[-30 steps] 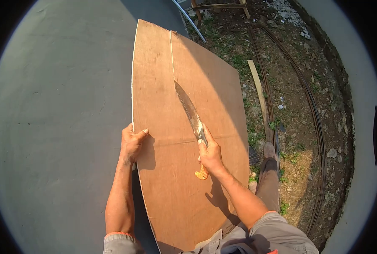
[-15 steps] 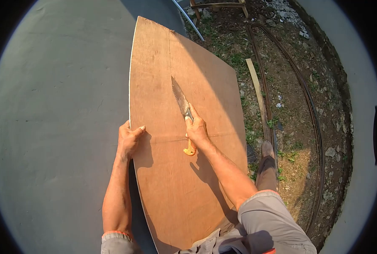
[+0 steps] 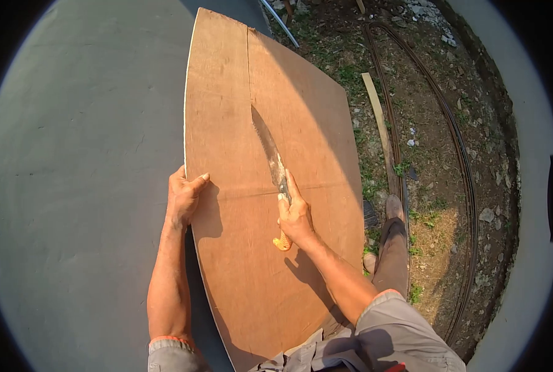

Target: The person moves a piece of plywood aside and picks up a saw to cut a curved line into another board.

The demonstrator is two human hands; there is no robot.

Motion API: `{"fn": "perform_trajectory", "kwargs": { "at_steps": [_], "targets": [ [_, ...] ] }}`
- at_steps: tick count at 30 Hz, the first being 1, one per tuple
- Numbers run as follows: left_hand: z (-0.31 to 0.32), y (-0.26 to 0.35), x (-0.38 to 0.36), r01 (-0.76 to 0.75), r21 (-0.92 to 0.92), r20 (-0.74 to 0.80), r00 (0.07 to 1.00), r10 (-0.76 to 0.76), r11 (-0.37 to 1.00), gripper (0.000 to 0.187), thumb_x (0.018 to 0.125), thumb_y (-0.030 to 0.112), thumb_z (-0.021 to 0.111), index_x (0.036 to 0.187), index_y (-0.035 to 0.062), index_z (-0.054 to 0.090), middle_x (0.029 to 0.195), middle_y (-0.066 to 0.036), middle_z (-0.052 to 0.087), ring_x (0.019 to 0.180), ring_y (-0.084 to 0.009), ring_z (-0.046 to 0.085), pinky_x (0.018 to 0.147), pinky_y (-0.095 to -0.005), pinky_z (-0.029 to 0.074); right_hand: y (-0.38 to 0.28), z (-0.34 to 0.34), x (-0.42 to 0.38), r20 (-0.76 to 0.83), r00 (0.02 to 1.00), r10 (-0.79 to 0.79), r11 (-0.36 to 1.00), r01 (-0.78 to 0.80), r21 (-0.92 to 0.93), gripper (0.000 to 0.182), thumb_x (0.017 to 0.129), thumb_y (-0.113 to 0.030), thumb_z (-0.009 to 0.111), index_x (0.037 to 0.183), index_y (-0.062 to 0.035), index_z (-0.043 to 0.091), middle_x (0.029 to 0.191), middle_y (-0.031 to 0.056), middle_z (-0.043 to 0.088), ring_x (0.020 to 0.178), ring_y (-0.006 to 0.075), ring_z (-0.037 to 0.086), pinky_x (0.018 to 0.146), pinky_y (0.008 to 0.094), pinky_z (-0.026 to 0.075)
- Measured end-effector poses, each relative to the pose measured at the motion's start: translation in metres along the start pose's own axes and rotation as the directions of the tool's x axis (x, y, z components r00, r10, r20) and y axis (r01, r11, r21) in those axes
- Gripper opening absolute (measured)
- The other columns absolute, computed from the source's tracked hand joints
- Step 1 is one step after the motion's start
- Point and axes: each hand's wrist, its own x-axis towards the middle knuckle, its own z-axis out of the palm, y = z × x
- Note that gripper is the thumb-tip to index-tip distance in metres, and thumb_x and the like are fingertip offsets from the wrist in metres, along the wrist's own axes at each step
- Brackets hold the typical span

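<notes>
A handsaw (image 3: 267,144) with a toothed blade and an orange handle is in my right hand (image 3: 297,217), fingers wrapped round the grip. Its blade tip enters a sheet of plywood (image 3: 307,130) at the lower end of a thin straight cut that runs down from the far edge. My left hand (image 3: 186,193) clasps the plywood's left edge, thumb on the top face and fingers hidden beneath. Shadows of both hands fall on the wood.
A grey wall (image 3: 90,155) rises on the left. To the right, long bent steel bars (image 3: 441,102) and a wooden strip (image 3: 377,115) lie on soil with weeds and stones. A shoe (image 3: 394,208) shows beside the plywood. A pale wall (image 3: 540,297) borders the far right.
My right hand has drawn the saw back toward me, so more of the blade shows above the plywood. My left hand keeps its hold on the edge. The view has shifted slightly.
</notes>
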Motion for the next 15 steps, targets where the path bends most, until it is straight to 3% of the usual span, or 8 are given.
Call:
{"fn": "perform_trajectory", "kwargs": {
  "at_steps": [2,4,5,7,8,10,12,15],
  "targets": [
    [0.001,0.002,0.003,-0.006,-0.006,0.009,1.000,0.006,1.000,0.028,0.092,0.005,0.067,0.118,-0.0055,0.063,0.100,-0.010,0.071,0.081,-0.0157,0.067,0.072,-0.0334,0.057,0.005,-0.024,-0.052,-0.021,0.999,-0.024,1.000,0.024,0.002,0.065,0.100,-0.005,0.050,0.162,-0.0077,0.030,0.108,0.0177,0.072,0.056,0.0183,0.058,0.059,0.0346,0.053],
    [-0.002,-0.004,-0.002,-0.008,-0.015,0.012,1.000,0.008,1.000,0.028,0.092,0.005,0.067,0.118,-0.0054,0.063,0.100,-0.010,0.071,0.081,-0.0156,0.067,0.072,-0.0335,0.057,-0.027,-0.040,-0.071,-0.001,0.993,0.122,0.984,-0.120,0.129,0.066,0.102,-0.001,0.045,0.164,-0.0082,0.026,0.106,0.0069,0.068,0.053,0.0066,0.052,0.048,0.0272,0.050],
    [-0.002,-0.006,0.004,-0.023,-0.022,0.001,1.000,0.023,1.000,0.028,0.092,0.005,0.067,0.118,-0.0054,0.063,0.100,-0.010,0.071,0.081,-0.0155,0.067,0.072,-0.0335,0.057,-0.024,-0.034,-0.048,-0.009,0.999,0.043,0.996,-0.043,0.084,0.064,0.102,-0.003,0.045,0.164,-0.0095,0.028,0.097,0.0051,0.067,0.052,0.0069,0.053,0.047,0.0269,0.050],
    [0.002,-0.007,0.004,-0.027,-0.040,-0.008,1.000,0.027,0.999,0.028,0.092,0.004,0.067,0.118,-0.0054,0.063,0.100,-0.010,0.071,0.082,-0.0154,0.066,0.072,-0.0335,0.057,-0.043,-0.016,0.023,0.078,0.969,0.234,0.966,-0.241,0.094,0.065,0.102,-0.003,0.047,0.164,-0.0109,0.030,0.088,0.0030,0.064,0.052,0.0075,0.053,0.048,0.0272,0.050],
    [0.002,-0.004,0.005,-0.018,-0.023,-0.004,1.000,0.017,1.000,0.028,0.092,0.004,0.067,0.119,-0.0055,0.063,0.100,-0.010,0.071,0.082,-0.0155,0.066,0.072,-0.0335,0.057,-0.041,-0.006,0.048,0.076,0.970,0.229,0.967,-0.236,0.095,0.065,0.102,-0.003,0.047,0.164,-0.0109,0.030,0.088,0.0030,0.064,0.052,0.0075,0.053,0.048,0.0272,0.050],
    [0.001,-0.002,0.002,0.013,0.013,0.011,1.000,-0.013,1.000,0.029,0.092,0.004,0.067,0.119,-0.0056,0.063,0.100,-0.011,0.071,0.082,-0.0156,0.066,0.072,-0.0335,0.057,-0.030,0.011,0.069,0.061,0.997,0.055,0.994,-0.049,-0.101,0.063,0.102,-0.007,0.049,0.162,-0.0082,0.031,0.090,0.0124,0.074,0.063,0.0150,0.063,0.060,0.0326,0.054],
    [0.000,-0.004,0.002,0.002,-0.003,0.009,1.000,-0.002,1.000,0.029,0.092,0.004,0.067,0.119,-0.0056,0.063,0.100,-0.011,0.071,0.080,-0.0158,0.067,0.071,-0.0340,0.058,-0.009,-0.001,0.008,0.011,0.999,0.052,0.998,-0.051,-0.032,0.065,0.102,-0.005,0.049,0.164,-0.0133,0.031,0.081,0.0012,0.059,0.053,0.0080,0.054,0.050,0.0278,0.051],
    [0.001,-0.003,0.001,-0.009,-0.056,0.045,0.999,0.011,0.998,0.030,0.092,0.004,0.067,0.120,-0.0055,0.062,0.101,-0.011,0.071,0.079,-0.0161,0.067,0.070,-0.0349,0.058,-0.012,-0.033,-0.064,-0.056,0.998,-0.010,0.999,0.013,0.045,0.064,0.103,-0.006,0.051,0.164,-0.0141,0.031,0.080,0.0002,0.058,0.053,0.0075,0.054,0.050,0.0279,0.051]
  ]
}}
